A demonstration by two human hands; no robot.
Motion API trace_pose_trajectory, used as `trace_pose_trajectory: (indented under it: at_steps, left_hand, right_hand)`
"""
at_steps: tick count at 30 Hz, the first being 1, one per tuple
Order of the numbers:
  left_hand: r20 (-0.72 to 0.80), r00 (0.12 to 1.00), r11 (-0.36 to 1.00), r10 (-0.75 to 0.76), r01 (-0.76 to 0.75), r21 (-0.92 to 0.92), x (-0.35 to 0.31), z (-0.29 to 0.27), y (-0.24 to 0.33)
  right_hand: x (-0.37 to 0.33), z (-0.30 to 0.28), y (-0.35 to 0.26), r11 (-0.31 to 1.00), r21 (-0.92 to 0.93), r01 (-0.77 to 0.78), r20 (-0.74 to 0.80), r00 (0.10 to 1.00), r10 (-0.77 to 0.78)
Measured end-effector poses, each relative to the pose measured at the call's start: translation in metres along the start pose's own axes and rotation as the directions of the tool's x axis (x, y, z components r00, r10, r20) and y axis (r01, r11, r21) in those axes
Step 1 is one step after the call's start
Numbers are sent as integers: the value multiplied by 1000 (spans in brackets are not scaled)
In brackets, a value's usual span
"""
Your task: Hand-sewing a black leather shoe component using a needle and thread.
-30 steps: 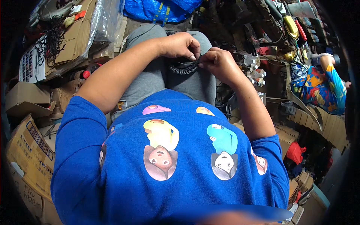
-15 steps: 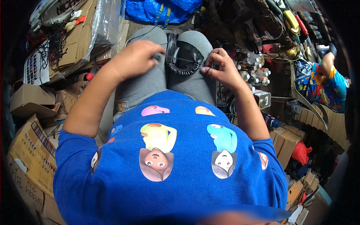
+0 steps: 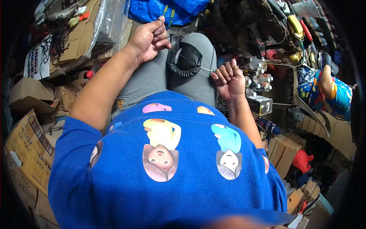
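Observation:
Between my knees sits a black leather piece (image 3: pixel 188 54), shoe-like and rounded, with a ridged, gathered edge along its near side. My left hand (image 3: pixel 149 41) is raised beyond my left knee, fingers curled round a dark thread (image 3: pixel 169 37) that runs towards the piece. On the other side my right hand (image 3: pixel 230 78) is closed, palm up, beside my right thigh. A thin, light-catching strand (image 3: pixel 206 69) stretches straight from the gathered edge to its fingers; I cannot tell whether part of it is a needle.
Several clear bottles (image 3: pixel 261 78) stand right of my legs, near a metal tin (image 3: pixel 260 105). Flattened cardboard (image 3: pixel 82 38) and an open box (image 3: pixel 31 94) lie to the left. A blue bag (image 3: pixel 171 13) is at the far side. Another person (image 3: pixel 324 87) in bright clothing is at the right.
My left hand has lifted away from the black piece and turned, and my right hand has moved slightly down and right. The strand to the right hand is now stretched straight.

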State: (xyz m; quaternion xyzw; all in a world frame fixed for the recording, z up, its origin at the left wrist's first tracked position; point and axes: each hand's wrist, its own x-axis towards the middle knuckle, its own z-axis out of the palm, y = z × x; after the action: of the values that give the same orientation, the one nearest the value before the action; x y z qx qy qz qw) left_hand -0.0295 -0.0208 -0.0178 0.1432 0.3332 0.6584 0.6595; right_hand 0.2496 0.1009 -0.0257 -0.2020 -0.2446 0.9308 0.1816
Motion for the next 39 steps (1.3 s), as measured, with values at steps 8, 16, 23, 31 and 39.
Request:
trace_pose_trajectory:
  at_steps: [8, 16, 23, 31, 39]
  left_hand:
    - [-126, 987, 417, 98, 74, 906, -34, -34, 86]
    - [81, 954, 304, 290, -172, 937, -28, -5, 71]
    - [322, 939, 57, -122, -317, 947, 37, 48, -20]
    - [302, 933, 71, -196, -293, 953, 50, 59, -22]
    - [242, 919, 127, -310, -212, 969, 58, 58, -12]
  right_hand:
    - [-49, -42, -38, 802, -545, -246, -418, 909, -5]
    - [-31, 1, -86, 329, -934, -137, -244, 918, -313]
    - [38, 74, -45, -223, -971, -81, -137, 958, 251]
    - [13, 66, -42, -59, -992, -108, -119, 960, 254]
    - [-37, 75, -80, 293, -946, -136, -143, 990, -2]
